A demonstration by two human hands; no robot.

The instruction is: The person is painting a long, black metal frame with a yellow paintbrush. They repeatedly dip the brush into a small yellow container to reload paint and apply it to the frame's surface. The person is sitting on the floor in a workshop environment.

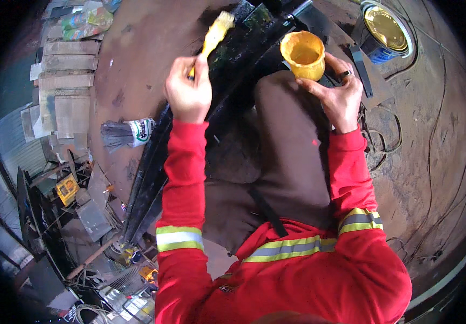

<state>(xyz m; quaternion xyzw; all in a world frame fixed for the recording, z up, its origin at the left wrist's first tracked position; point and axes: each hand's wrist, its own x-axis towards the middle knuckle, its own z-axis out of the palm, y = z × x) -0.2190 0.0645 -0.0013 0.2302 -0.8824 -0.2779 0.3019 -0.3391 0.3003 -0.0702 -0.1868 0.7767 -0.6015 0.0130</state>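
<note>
Our left hand [188, 93] grips the brush [218, 33], its length slanting forward and rightward. Our right hand [342, 93] holds the yellow cup [305, 65] to the brush's right

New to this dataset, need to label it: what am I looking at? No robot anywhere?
Right, no robot: just a person's two bare hands. The single picture comes from the left of two wide fisheye cameras worn on the head, looking down, so edges curve and red sleeves with reflective bands enter from below.

The left hand holds a yellow-smeared paintbrush, bristles up. The right hand holds a yellow-coated round cup, open side up.

Beneath are long black metal bars. On the brown floor lie a bundle of thin grey rods in a white wrapper and, upper right, a dark round bucket.
</note>
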